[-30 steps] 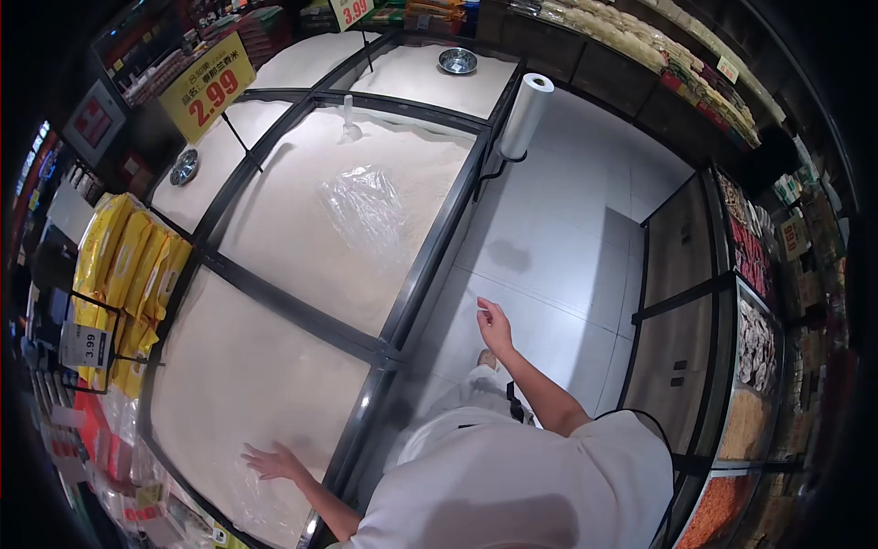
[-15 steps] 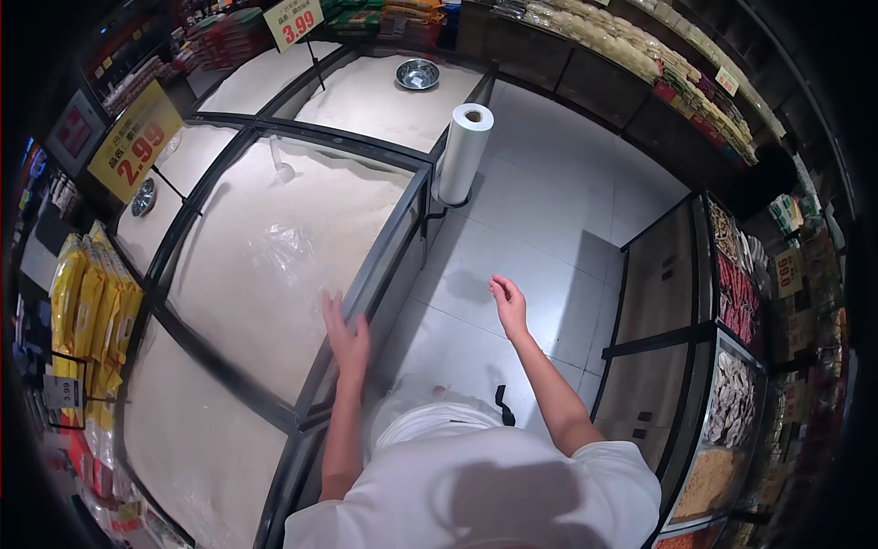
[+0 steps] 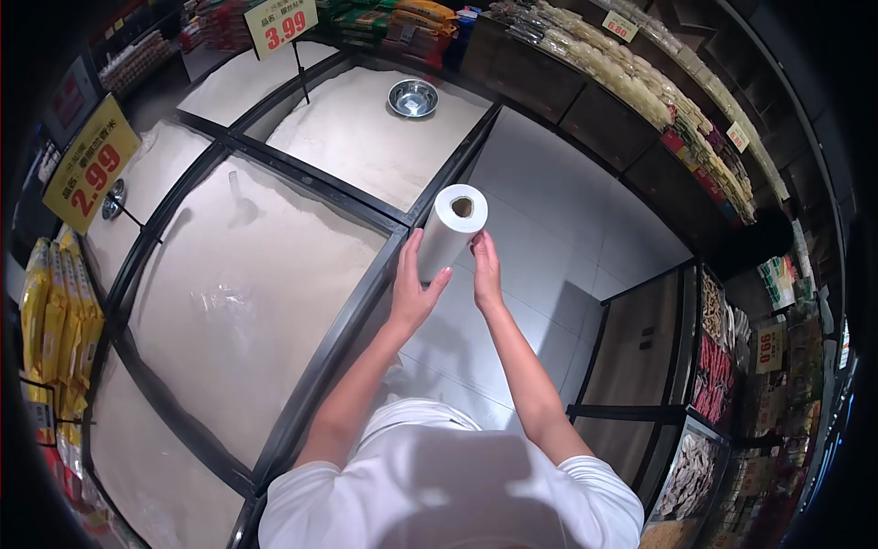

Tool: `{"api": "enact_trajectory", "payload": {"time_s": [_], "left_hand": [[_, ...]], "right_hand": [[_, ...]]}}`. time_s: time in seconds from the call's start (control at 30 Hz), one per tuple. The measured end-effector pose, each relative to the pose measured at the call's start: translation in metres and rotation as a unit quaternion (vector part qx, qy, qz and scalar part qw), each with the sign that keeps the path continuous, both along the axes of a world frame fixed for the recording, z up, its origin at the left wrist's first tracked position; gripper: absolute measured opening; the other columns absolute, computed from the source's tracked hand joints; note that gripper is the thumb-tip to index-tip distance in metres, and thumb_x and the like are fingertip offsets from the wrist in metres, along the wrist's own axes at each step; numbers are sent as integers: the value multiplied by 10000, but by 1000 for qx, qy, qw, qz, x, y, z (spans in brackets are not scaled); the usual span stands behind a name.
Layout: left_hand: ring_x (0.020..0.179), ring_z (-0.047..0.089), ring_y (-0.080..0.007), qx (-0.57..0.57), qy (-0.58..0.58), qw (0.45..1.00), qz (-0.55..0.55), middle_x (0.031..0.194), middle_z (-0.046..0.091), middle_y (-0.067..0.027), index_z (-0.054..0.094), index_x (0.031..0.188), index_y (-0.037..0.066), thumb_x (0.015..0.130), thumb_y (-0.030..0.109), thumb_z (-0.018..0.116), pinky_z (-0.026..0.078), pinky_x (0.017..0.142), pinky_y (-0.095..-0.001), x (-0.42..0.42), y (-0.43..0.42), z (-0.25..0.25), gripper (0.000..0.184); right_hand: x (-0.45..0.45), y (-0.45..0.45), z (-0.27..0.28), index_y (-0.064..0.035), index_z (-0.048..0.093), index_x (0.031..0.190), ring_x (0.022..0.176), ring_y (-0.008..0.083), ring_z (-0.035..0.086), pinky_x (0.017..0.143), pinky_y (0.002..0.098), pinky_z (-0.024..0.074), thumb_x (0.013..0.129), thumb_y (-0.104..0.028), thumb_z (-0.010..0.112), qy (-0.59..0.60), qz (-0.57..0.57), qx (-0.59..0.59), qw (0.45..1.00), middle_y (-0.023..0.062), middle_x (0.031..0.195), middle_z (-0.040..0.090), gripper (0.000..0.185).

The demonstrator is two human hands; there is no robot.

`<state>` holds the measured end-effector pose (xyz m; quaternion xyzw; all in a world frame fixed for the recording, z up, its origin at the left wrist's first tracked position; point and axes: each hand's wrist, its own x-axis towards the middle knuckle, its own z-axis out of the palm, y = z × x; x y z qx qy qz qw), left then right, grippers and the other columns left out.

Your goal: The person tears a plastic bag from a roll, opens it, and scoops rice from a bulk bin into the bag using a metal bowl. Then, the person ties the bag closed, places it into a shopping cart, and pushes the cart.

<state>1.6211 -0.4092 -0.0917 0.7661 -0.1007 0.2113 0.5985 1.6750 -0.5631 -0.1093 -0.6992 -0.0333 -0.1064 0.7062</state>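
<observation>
A white roll of clear plastic bags (image 3: 444, 240) stands upright beside the bin frame, its hollow core facing up. My left hand (image 3: 417, 291) is at the roll's left side, fingers stretched and thumb apart; whether it touches the roll I cannot tell. On the other side, my right hand (image 3: 487, 270) has its fingertips at the roll's edge, the fingers stretched out along it. To the left, a bin of white rice-like grain (image 3: 247, 274) holds a crumpled clear plastic bag (image 3: 224, 304) and a half-buried scoop (image 3: 242, 203).
Black-framed bins (image 3: 329, 320) run along my left. A metal bowl (image 3: 412, 98) rests on grain in the far bin. Price signs (image 3: 91, 169) stand over the bins. Grey tiled floor (image 3: 540, 220) lies ahead; dried-goods cabinets (image 3: 640, 339) line the right.
Both hands have moved forward to either side of the bag roll. My left hand has left the bin's edge. The view has shifted, so the roll appears lower and nearer.
</observation>
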Motion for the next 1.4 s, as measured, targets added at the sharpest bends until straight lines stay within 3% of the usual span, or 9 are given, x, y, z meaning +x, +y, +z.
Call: {"api": "enact_trajectory", "payload": {"time_s": [0.27,0.4,0.7,0.87,0.93,1.0,1.07,1.23,1.4], "left_hand": [[1204,457,-298,-141,47,988,-40,1273,471,-174,396,1323,11,861,482,653,345,1030,-411,71,-12,12,707],[1168,475,-267,-169,96,978,-77,1215,527,-145,516,1236,33,862,356,623,349,1017,-378,88,-11,34,505],[1073,526,-184,-367,107,924,14,1170,498,-91,570,1080,0,880,173,565,402,956,-322,104,-41,46,265],[951,572,-143,-396,133,877,239,1014,587,-52,587,1037,18,853,119,644,451,851,-270,92,-71,74,217],[1019,573,-179,-297,148,876,350,1083,595,-85,591,1049,24,840,72,656,452,900,-311,86,-87,86,224],[1103,547,-234,-60,129,892,429,1171,569,-118,587,1087,30,807,73,681,434,949,-347,85,-108,98,299],[1135,526,-317,88,143,852,495,1224,549,-147,578,1132,42,763,107,734,405,978,-402,95,-125,100,406],[1120,560,-283,159,119,818,539,1222,566,-140,544,1213,23,793,200,747,450,949,-374,106,-130,94,499],[1121,561,-302,109,119,854,495,1248,559,-150,556,1233,30,773,203,748,447,953,-384,100,-118,94,527]], "right_hand": [[64,-11,22,-1,514,1283,1191,171,508,1049,319,362,1042,-442,311,112,152,161,969,90,1263,561,542],[89,-12,36,-24,511,1280,1151,165,541,1015,314,409,1036,-420,332,127,307,225,916,94,1232,580,498],[146,-37,34,2,581,1237,1124,150,552,981,297,432,976,-402,523,215,538,255,774,50,1183,572,484],[175,-31,38,-53,616,1192,981,87,567,849,263,446,963,-324,583,240,623,198,717,1,1069,632,356],[184,-22,30,-57,627,1180,856,53,529,744,227,418,967,-313,582,253,649,152,701,-24,989,634,336],[187,-18,35,-60,636,1173,790,35,482,683,211,380,970,-307,581,263,665,154,682,-43,945,625,324],[191,-15,35,-60,641,1170,838,44,509,706,209,398,969,-312,582,284,684,151,655,-30,993,638,327],[201,-5,33,-31,648,1015,873,77,580,770,236,475,944,-235,631,307,679,157,648,25,972,657,217],[205,8,29,-27,637,978,839,75,567,770,236,466,945,-231,628,268,678,89,679,8,890,641,207]]}}
